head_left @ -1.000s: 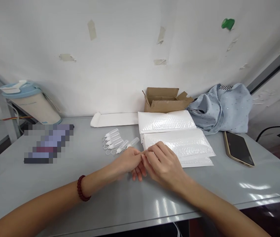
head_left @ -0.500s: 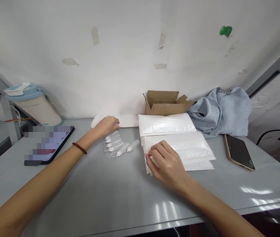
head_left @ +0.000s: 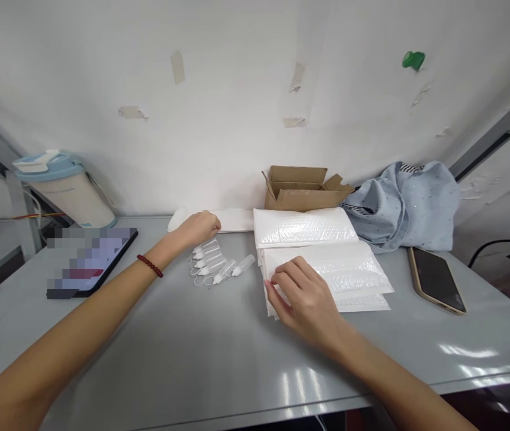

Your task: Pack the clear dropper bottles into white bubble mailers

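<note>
My left hand (head_left: pixel 201 227) is closed beside a long white flat strip (head_left: pixel 237 220) against the wall. Its curled fingers hide whatever they may hold. Just in front of it, several small clear plastic dropper bottles (head_left: pixel 212 262) with white tips lie in a slanting row. My right hand (head_left: pixel 302 293) rests over the stacked white bubble mailers (head_left: pixel 349 266), fingers bent and thumb drawn in at their left edge. Whether it pinches a mailer edge is unclear.
An open cardboard box (head_left: pixel 304 194) stands behind the mailers, with a light blue cloth (head_left: pixel 425 206) to its right. A phone (head_left: pixel 437 278) lies at right. On the left are a tablet (head_left: pixel 93 263) and a blue-lidded bottle (head_left: pixel 69 188) on the grey table (head_left: pixel 183 359).
The fingers of my left hand have curled in more tightly near the strip. My right hand keeps its place on the mailers. The whole view has shifted slightly.
</note>
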